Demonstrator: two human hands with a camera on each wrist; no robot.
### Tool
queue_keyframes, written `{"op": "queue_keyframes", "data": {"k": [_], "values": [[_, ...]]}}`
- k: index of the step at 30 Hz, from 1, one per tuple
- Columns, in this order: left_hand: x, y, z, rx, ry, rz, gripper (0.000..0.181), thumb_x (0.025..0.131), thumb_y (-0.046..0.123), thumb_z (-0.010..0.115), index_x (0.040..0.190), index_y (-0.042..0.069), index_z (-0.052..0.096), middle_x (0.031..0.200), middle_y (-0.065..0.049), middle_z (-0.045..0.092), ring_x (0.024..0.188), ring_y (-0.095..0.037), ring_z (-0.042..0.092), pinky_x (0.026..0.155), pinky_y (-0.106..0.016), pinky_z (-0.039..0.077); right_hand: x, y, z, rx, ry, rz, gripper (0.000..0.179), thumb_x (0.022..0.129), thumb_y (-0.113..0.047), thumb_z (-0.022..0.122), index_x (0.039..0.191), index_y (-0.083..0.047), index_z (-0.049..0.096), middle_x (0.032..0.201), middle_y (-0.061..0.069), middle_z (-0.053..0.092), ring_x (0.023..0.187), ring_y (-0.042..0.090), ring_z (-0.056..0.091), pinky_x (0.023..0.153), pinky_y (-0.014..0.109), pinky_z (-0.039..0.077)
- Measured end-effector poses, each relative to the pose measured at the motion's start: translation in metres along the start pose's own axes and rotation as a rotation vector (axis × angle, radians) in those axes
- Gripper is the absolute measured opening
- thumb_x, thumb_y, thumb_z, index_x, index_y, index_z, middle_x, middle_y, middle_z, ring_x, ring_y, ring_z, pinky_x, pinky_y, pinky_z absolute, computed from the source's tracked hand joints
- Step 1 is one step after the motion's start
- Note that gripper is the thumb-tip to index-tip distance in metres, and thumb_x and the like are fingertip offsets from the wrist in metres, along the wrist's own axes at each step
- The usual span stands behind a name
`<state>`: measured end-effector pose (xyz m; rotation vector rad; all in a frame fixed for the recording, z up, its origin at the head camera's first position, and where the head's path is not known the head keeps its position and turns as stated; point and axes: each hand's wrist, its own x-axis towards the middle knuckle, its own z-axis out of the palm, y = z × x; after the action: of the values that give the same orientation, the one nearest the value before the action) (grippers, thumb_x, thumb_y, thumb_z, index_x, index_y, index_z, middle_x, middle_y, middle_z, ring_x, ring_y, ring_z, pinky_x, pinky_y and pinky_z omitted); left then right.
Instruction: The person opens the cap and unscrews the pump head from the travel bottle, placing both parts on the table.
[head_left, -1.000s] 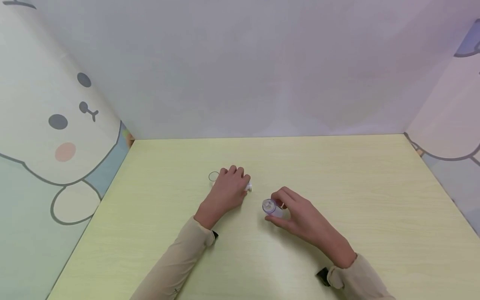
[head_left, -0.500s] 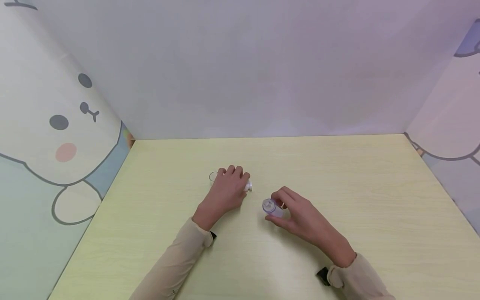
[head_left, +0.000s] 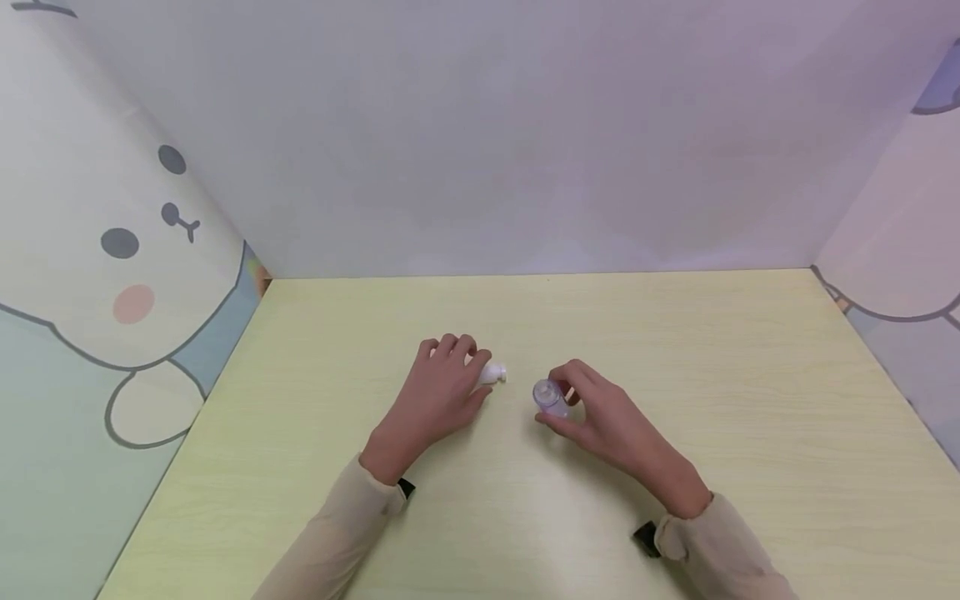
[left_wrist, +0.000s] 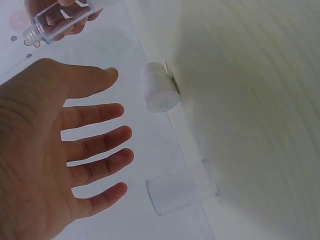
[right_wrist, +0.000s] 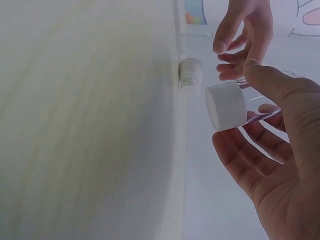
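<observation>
My right hand (head_left: 611, 429) holds a small clear bottle (head_left: 552, 400) between thumb and fingers, off the table. Its white base (right_wrist: 226, 107) faces the table in the right wrist view, and its bare threaded neck shows in the left wrist view. Spread above the table, my left hand (head_left: 435, 392) holds nothing. Just beyond its thumb and fingertips a white pump top (left_wrist: 161, 92) lies on its side, partly covered by the hand in the head view. A clear cylindrical cap (left_wrist: 182, 192) lies near the little finger; in the head view the hand hides it.
The pale wooden table (head_left: 675, 333) meets a plain light back wall (head_left: 525, 150). Side panels (head_left: 75, 250) with cartoon animals border the table left and right. Beige sleeves (head_left: 337, 517) cover both forearms.
My left hand has drawn back left and toward me, uncovering more of the pump top and covering the clear cap. The right hand has shifted slightly forward with the bottle.
</observation>
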<state>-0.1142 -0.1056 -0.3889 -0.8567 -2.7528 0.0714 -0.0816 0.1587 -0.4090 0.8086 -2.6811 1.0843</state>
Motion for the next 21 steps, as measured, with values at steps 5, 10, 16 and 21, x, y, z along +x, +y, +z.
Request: {"op": "queue_keyframes", "data": {"k": [5,10,16,21], "values": [[-0.012,-0.001,-0.004,-0.006,0.014,0.004,0.035,0.094,0.036,0.075,0.121,0.015,0.065,0.119,-0.006,0.063,0.114,-0.03,0.06,0.1,-0.051,0.05,0.01,0.004,0.0,0.044,-0.02,0.054,0.042,0.087,-0.02,0.087,0.118,-0.014,0.059,0.111,-0.005,0.065,0.095,0.009,0.066,0.085,0.031,0.061],[-0.023,-0.001,-0.006,0.015,0.031,0.008,0.035,0.093,0.036,0.077,0.118,0.015,0.065,0.118,-0.005,0.064,0.112,-0.03,0.059,0.099,-0.049,0.05,0.021,0.01,0.001,0.09,-0.038,0.096,0.042,0.087,-0.014,0.085,0.12,-0.01,0.059,0.113,0.0,0.066,0.1,0.014,0.068,0.089,0.032,0.062],[-0.035,0.002,-0.009,0.023,0.031,0.02,0.033,0.092,0.036,0.077,0.117,0.017,0.067,0.117,-0.004,0.064,0.11,-0.027,0.06,0.098,-0.048,0.051,0.032,0.017,0.005,0.108,-0.065,0.151,0.042,0.09,-0.012,0.082,0.123,-0.006,0.058,0.115,0.006,0.066,0.103,0.021,0.07,0.091,0.036,0.062],[-0.043,0.002,-0.009,0.0,0.003,0.005,0.031,0.093,0.035,0.077,0.116,0.016,0.068,0.117,-0.004,0.064,0.111,-0.027,0.06,0.098,-0.048,0.051,0.038,0.021,0.006,0.12,-0.091,0.192,0.042,0.092,-0.013,0.08,0.126,-0.005,0.057,0.118,0.009,0.066,0.106,0.025,0.071,0.092,0.038,0.062]]}}
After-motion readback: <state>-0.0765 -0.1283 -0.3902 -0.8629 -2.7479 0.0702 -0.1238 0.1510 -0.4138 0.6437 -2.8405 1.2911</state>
